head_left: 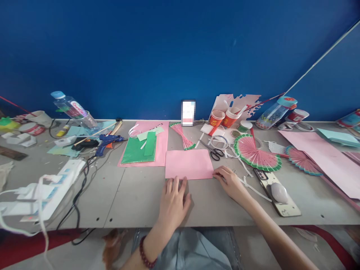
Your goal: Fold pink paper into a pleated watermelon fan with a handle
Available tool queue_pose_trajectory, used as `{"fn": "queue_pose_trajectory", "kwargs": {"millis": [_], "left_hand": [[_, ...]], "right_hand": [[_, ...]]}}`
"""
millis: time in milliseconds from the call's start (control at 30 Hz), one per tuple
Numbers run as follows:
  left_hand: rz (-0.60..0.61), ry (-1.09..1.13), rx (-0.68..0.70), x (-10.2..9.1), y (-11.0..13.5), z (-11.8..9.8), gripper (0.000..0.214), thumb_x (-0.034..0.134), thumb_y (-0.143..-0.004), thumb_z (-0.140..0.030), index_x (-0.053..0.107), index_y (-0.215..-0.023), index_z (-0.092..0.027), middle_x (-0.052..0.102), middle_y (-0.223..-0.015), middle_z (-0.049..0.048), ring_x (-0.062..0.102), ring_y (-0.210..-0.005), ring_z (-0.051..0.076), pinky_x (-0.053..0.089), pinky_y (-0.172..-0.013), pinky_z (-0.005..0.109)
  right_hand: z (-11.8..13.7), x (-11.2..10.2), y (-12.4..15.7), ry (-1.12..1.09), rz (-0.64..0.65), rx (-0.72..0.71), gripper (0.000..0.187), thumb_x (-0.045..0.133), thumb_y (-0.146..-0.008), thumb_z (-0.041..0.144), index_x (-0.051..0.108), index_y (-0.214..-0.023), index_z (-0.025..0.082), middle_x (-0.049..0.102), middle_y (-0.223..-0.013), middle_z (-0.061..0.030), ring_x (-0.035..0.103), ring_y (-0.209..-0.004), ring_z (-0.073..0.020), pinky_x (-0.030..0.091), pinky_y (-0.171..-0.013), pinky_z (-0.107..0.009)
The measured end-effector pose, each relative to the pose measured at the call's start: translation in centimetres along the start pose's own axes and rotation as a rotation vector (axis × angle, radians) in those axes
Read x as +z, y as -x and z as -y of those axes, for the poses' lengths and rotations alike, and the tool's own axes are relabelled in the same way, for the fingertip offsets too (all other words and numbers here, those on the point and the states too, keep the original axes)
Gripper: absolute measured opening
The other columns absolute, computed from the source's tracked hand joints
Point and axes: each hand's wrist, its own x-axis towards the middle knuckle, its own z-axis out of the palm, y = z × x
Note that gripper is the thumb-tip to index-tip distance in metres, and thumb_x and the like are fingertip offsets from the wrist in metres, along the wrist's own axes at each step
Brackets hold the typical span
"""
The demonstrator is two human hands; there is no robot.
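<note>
The left hand point(174, 197), loosely spread, touches the near edge of a pink paper sheet point(189, 164) while the right hand point(229, 182) pinches its corner, apparently steadying it.

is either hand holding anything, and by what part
The right hand is at the near right corner of the pink paper, perhaps pinching it; I can't tell. The left hand only touches its near edge.

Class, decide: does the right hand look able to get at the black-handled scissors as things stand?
Probably yes: the scissors lie just beyond the right hand, and nothing seems to cover their handles; its fingertips are at the pink sheet's edge.
</note>
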Motion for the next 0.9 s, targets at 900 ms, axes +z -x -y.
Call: {"fn": "queue_pose_trajectory", "kwargs": {"millis": [900], "left_hand": [[0.115, 0.113, 0.257, 1.4, -0.5, -1.8, 0.050, 0.037, -0.091, -0.033, 0.040, -0.136, -0.012, 0.042, -0.143, 0.0087, 0.037, -0.130, 0.023, 0.029, -0.109, 0.037]], "right_hand": [[2.9, 3.3, 4.0, 0.417, -0.107, -0.168, 0.035, 0.042, -0.089, 0.019, 0.057, -0.121, 0.016, 0.062, -0.115, -0.0096, 0.054, -0.108, -0.0228, 0.049, -0.091, -0.039]]}}
